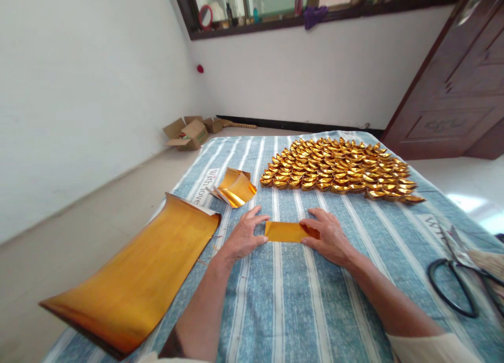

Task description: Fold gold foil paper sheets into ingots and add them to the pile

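A small folded strip of gold foil paper (284,232) lies flat between my two hands on the striped tablecloth. At its left end, my left hand (244,236) pinches the corners, thumb on the near edge and a finger by the far edge. My right hand (329,237) grips the right end, its fingers curved over the paper and covering part of it. Past my left hand lies a small stack of curled gold foil sheets (235,187). A large stack of gold foil sheets (142,268) stretches along the left, its ends curling up.
Rows of folded gold paper ingots (334,166) fill the far right of the blue-and-white tablecloth (291,305). Black-handled scissors (452,279) lie at the right edge. Cardboard boxes (187,135) stand on the floor beyond, and a wooden door (449,90) is at the right.
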Motion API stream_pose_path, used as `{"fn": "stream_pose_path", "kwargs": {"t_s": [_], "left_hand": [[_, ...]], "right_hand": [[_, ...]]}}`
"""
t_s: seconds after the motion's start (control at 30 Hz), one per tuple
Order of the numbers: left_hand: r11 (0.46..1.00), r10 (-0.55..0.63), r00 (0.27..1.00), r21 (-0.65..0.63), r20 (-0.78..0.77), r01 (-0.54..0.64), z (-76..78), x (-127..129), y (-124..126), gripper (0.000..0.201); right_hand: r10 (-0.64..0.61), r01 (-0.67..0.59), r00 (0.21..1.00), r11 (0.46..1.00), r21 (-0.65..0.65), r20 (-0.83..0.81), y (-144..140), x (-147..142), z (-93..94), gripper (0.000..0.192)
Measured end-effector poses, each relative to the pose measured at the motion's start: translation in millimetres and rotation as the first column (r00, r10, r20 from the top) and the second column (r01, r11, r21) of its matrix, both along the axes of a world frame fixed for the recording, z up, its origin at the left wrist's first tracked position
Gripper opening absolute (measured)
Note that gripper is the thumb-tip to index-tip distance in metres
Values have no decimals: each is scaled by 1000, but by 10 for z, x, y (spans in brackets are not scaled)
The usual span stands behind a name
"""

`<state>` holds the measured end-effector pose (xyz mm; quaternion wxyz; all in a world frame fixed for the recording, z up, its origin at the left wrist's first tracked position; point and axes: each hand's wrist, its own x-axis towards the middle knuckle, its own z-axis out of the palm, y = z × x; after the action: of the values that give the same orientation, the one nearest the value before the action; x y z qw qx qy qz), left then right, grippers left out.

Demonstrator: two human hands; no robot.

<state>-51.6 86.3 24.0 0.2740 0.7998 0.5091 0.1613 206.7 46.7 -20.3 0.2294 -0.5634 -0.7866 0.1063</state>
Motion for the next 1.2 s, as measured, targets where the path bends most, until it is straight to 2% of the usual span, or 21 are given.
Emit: {"fn": "stream_pose_path", "kwargs": {"t_s": [0.23,0.4,0.7,0.97,1.2], "left_hand": [[999,-42,999,-5,31,42,-30,-42,30,54],[995,-90,996,42,24,89,-25,-28,7,63],[970,-193,974,128,-119,208,-65,7,-45,42],[945,-233,960,199,-154,261,-77,94,-191,34],[930,-276,943,196,-184,311,-38,164,-299,34]], "right_hand": [[13,-12,999,999,51,-30,1,13,-11,32],[11,-10,999,1000,26,-51,-2,36,-1,34],[-8,10,992,1000,21,-123,11,174,12,31],[-1,5,1000,986,165,-25,22,258,18,19],[-62,-1,980,948,318,189,-77,114,234,15]]}}
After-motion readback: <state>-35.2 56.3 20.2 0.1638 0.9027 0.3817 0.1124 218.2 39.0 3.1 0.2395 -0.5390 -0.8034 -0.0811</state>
